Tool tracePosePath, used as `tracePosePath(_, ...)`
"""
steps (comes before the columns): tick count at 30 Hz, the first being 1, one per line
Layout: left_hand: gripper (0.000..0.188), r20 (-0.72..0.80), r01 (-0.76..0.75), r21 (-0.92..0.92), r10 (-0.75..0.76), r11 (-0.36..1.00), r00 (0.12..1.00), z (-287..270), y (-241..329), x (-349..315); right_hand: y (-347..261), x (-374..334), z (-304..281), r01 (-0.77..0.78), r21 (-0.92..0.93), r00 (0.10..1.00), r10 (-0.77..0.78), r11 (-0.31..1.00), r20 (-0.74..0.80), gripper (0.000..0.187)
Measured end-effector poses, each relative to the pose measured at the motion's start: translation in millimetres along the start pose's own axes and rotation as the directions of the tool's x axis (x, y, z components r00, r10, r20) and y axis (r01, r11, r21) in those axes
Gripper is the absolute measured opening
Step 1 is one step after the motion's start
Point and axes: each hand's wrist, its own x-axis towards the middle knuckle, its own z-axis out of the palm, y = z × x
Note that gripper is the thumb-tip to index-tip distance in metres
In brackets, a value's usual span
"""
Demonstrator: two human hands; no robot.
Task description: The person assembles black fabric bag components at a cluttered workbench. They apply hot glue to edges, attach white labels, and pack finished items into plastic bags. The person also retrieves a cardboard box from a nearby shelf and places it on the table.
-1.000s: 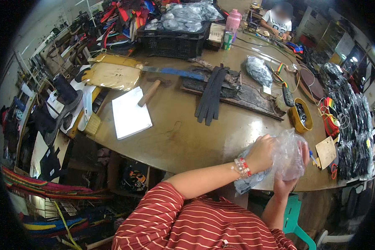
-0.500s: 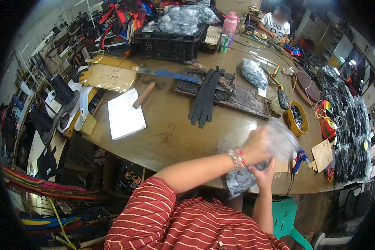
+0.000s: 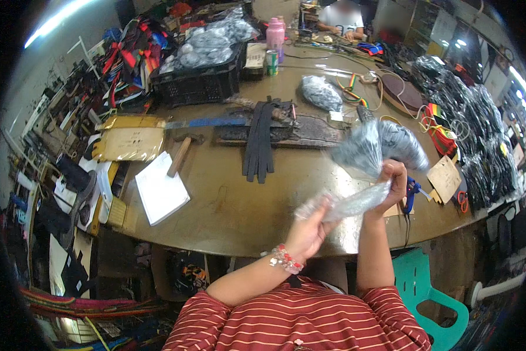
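My right hand (image 3: pixel 393 182) is closed around the gathered neck of a clear plastic bag (image 3: pixel 359 151), raised over the right side of the table. Dark contents show through the plastic, too blurred to name. The bag bulges in two lobes beyond my fist; a second dark lobe (image 3: pixel 404 145) lies to the right, and I cannot tell whether it is a separate bag. My left hand (image 3: pixel 310 235), lower and to the left, pinches the loose end of the plastic, which stretches between both hands.
Black straps (image 3: pixel 259 140) drape over a dark board (image 3: pixel 315 130). A hammer (image 3: pixel 180 157) lies on white paper (image 3: pixel 162 190). Blue-handled tool (image 3: pixel 411 196) and orange scissors (image 3: pixel 462 202) lie to the right. A black crate (image 3: pixel 196 85) stands behind; a green chair (image 3: pixel 430 295) is below. Another person (image 3: pixel 341 22) sits far off.
The bag's filled part has swung up and away, beyond my right hand. My left hand has moved left and down, drawing out the loose plastic. The view has shifted too.
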Motion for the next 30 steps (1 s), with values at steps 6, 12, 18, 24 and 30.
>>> tracePosePath(6, 0.029, 0.489, -0.435, 0.729, 0.043, 0.529, 0.871, -59.3, 8.9, 57.9, -17.3, -15.7, -11.3, -0.858, 0.266, 0.433, 0.341, 0.439, 0.834, 0.028)
tracePosePath(12, 0.019, 0.250, 0.093, 0.712, -0.376, 0.696, 0.892, -52.0, 69.8, 67.6, -33.2, -23.0, -26.3, -0.182, -0.154, 0.298, 0.203, 0.971, 0.933, 0.022)
tracePosePath(18, 0.020, 0.187, 0.017, 0.519, -0.133, 0.854, 0.973, -12.8, 66.2, 36.1, -25.1, -33.5, -12.0, -0.271, -0.177, 0.748, 0.323, 0.946, 0.580, 0.018)
tracePosePath(24, 0.031, 0.448, -0.506, 0.732, 0.237, 0.457, 0.862, -3.3, 21.7, 23.7, -1.5, -58.8, 7.4, -0.717, 0.429, 0.675, 0.701, 0.549, 0.230, 0.013)
tracePosePath(30, 0.022, 0.442, -0.461, 0.885, 0.442, -0.069, 0.781, -20.0, 28.1, 27.8, -0.4, -85.9, 3.3, -0.855, 0.273, 0.514, 0.792, 0.441, 0.331, 0.037)
